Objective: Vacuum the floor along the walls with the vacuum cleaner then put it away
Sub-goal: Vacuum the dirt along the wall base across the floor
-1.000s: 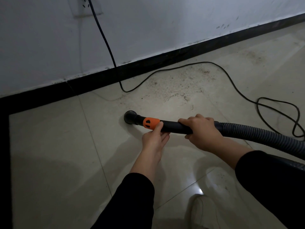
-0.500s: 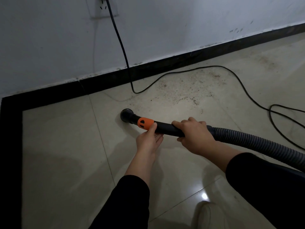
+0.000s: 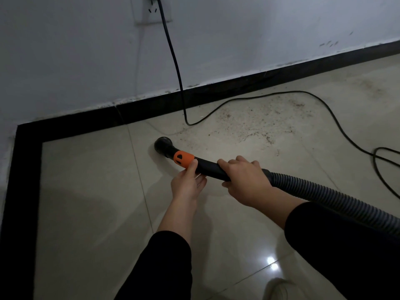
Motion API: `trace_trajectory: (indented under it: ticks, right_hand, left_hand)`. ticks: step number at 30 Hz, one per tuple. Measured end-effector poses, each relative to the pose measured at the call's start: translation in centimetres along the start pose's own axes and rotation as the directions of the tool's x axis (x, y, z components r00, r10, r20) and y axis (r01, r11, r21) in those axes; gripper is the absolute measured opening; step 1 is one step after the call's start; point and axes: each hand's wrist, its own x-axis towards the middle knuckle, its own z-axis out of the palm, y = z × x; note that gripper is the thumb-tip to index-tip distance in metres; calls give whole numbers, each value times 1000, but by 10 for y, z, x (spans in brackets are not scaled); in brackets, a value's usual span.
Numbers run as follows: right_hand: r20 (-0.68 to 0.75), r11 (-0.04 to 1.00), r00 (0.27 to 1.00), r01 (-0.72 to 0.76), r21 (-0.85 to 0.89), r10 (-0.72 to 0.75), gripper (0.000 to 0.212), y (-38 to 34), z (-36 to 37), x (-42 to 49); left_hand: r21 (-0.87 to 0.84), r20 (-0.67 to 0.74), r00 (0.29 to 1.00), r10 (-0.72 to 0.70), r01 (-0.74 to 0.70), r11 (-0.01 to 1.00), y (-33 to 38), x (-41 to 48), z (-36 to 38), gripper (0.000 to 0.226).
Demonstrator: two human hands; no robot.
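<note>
Orange plastic meets the thumb of the left hand (image 3: pixel 187 184), whose fingers lie loosely open under the black wand (image 3: pixel 207 167), steadying rather than clasping it. The right hand (image 3: pixel 244 180) is wrapped fully around the wand, just ahead of the ribbed grey hose (image 3: pixel 324 198). The round nozzle (image 3: pixel 162 145) sits on the beige tiled floor (image 3: pixel 91 191) near the black skirting (image 3: pixel 151 109), beside scattered dirt (image 3: pixel 255 126). A black power cord (image 3: pixel 173 55) drops from the wall socket (image 3: pixel 151 9).
</note>
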Motion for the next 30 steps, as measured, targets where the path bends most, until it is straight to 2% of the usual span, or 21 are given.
trace_trajectory:
  ticks: [14, 30]
  right_hand:
    - [-68, 999, 998, -10, -50, 7, 43, -6, 5, 6]
    - [-47, 996, 996, -79, -44, 77, 41, 13, 2, -17]
  left_hand:
    - [0, 28, 999, 26, -26, 1000, 2, 15, -1, 13]
    - [40, 92, 996, -15, 11, 999, -17, 7, 15, 15]
